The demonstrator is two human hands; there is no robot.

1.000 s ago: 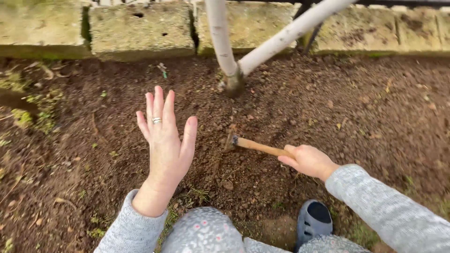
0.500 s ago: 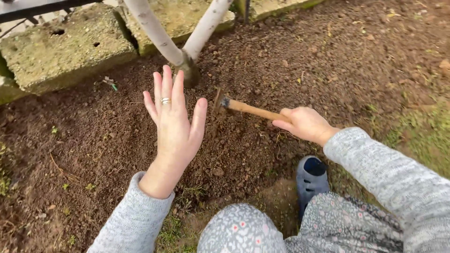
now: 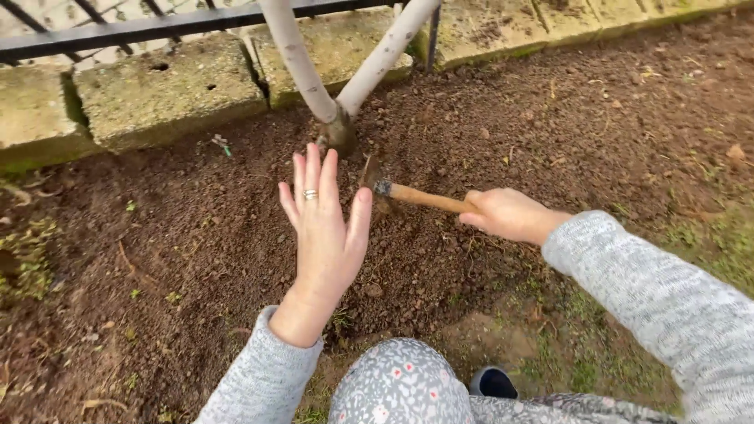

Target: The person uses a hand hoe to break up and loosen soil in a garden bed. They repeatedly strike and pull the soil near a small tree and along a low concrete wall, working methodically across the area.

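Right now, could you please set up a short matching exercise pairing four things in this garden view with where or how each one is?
Things:
1. left hand
2. right hand
3. forked pale trunk
4. stone blocks

Descriptions:
A. lined along the far edge of the soil
B. open, fingers spread, raised over the soil
C. rising from the soil in front of the railing
D. closed round a wooden tool handle

Pairs: 1-B, 2-D, 3-C, 4-A

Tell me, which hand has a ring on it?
The left hand, spread open above the soil, wears a ring. The right hand shows no ring and grips the wooden-handled hoe.
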